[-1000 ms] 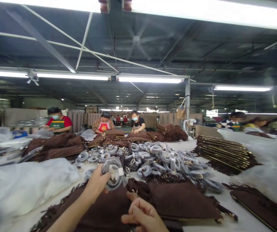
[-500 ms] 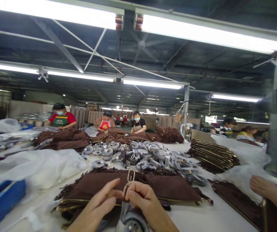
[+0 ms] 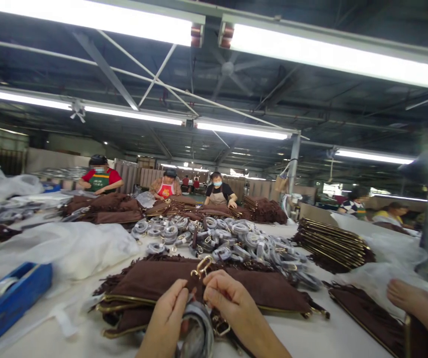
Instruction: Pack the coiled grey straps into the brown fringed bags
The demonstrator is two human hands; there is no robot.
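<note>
A coiled strap (image 3: 208, 325) in grey wrapping hangs between my two hands, low in the middle of the head view. My left hand (image 3: 167, 315) is closed against the coil's upper left side, with its fingertips partly hidden. The fingers of my right hand (image 3: 234, 306) are pinched at the strap's end, just under a gold metal clasp (image 3: 202, 267). More gold hardware (image 3: 221, 326) dangles below my right hand. Behind and beneath them lies a stack of brown fringed pouches (image 3: 146, 281) with gold zippers.
A heap of wrapped coiled straps (image 3: 236, 236) lies beyond the pouches. At left are a blue tape dispenser (image 3: 16, 303) and white plastic sheeting (image 3: 60, 248). A co-worker's hand (image 3: 407, 296) is at right, by another brown pouch (image 3: 366, 313). Zippered pouches (image 3: 335, 243) are stacked behind.
My left hand has come in from spread fingers to close at the coil. The coil has risen into view, and the gold clasp has tilted to the right.
</note>
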